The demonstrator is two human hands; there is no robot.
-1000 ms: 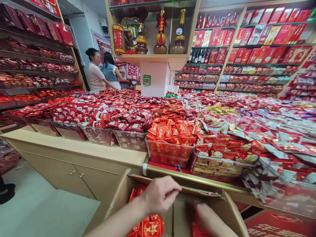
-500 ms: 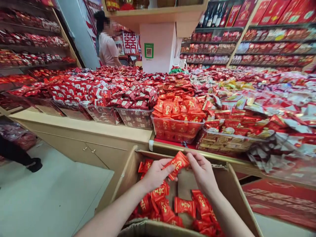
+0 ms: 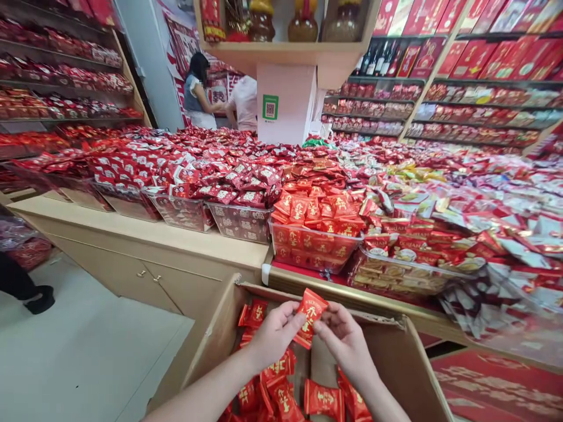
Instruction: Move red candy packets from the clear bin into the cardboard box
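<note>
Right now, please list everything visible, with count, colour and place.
Held packet: one, red, over carton
Loose packets: several, red, in carton
Carton: one, brown, foreground
Tubs: several, clear, along counter
Tub packets: many, mostly red, in tubs
Counter: one, pale, beyond carton
Sign: one, green, on pillar
Shelf goods: many, mostly red, left and right
People: two, partly white, background
Leg: one, dark, left edge
Left hand: one, bare, packet's left
Right hand: one, bare, packet's right

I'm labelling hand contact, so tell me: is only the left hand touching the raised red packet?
No, the left hand and the right hand both hold the red packet above the cardboard box.
</note>
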